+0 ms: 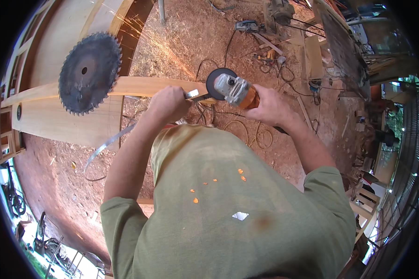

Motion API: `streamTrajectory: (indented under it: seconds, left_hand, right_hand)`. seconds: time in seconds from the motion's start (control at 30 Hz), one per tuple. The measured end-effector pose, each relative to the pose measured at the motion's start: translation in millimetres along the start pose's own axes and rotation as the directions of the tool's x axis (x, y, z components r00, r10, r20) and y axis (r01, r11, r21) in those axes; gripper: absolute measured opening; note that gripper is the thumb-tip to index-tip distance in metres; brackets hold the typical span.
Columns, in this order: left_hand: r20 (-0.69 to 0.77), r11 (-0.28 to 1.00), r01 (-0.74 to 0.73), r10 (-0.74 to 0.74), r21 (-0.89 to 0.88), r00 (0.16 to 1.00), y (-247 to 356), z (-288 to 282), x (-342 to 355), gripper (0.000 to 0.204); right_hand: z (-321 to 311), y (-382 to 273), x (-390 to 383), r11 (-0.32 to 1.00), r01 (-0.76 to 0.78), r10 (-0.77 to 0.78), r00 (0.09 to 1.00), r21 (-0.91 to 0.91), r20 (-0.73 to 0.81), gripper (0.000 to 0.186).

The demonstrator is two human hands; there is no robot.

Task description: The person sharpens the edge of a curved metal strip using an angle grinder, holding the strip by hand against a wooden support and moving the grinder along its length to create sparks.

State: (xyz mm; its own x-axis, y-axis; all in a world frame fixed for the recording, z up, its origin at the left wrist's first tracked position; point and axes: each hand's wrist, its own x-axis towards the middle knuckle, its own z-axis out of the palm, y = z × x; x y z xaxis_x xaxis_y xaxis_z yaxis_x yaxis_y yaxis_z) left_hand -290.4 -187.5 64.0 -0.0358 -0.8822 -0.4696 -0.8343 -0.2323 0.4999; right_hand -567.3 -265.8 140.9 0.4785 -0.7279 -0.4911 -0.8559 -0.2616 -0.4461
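Note:
My right hand (267,106) is wrapped round the orange-and-grey body of an angle grinder (237,91). Its dark disc (213,79) meets a dark piece of metal just right of my left hand, and sparks fly up and to the left. My closed left hand (170,103) grips a thin metal strip (108,143), which curves away behind my left forearm. A short bright metal end (192,94) sticks out by its fingers. Close by on the left, a large toothed circular saw blade (87,76) rests against a wooden plank (142,86).
Wooden panels and framing (70,123) stand at the left. Cables (260,135) lie coiled on the sawdust-strewn dirt floor ahead. Another power tool (246,26) and a yellow tool (266,58) lie farther off. Boards (313,58) lean at the right.

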Motion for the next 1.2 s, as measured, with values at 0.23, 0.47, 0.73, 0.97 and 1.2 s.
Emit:
streamTrajectory:
  seconds: [0.23, 0.47, 0.73, 0.97, 1.2]
  left_hand:
    - [-0.001, 1.000, -0.006, 0.006, -0.008, 1.000, 2, -1, -2, 0.034]
    - [-0.009, 0.999, 0.008, -0.008, -0.031, 1.000, 1, 0, -2, 0.035]
    - [-0.059, 0.988, 0.032, -0.041, -0.149, 0.997, -12, 15, -5, 0.039]
    - [-0.071, 0.983, 0.076, -0.089, -0.169, 0.994, 9, 15, -21, 0.042]
    - [-0.016, 0.984, 0.080, -0.084, -0.161, 0.996, 12, 13, -19, 0.042]
  right_hand:
    - [1, -1, 0, 0.999, 0.018, -0.018, 1.000, 0.030, -0.022, 0.052]
    - [2, 3, 1, 1.000, 0.003, -0.003, 1.000, -0.006, -0.023, 0.049]
    - [5, -6, -7, 0.968, -0.079, 0.108, 0.987, 0.237, -0.116, 0.051]
    - [22, -5, -22, 0.933, -0.075, 0.107, 0.992, 0.352, -0.071, 0.054]
    - [22, -9, -22, 0.969, -0.130, 0.148, 0.986, 0.210, -0.071, 0.053]
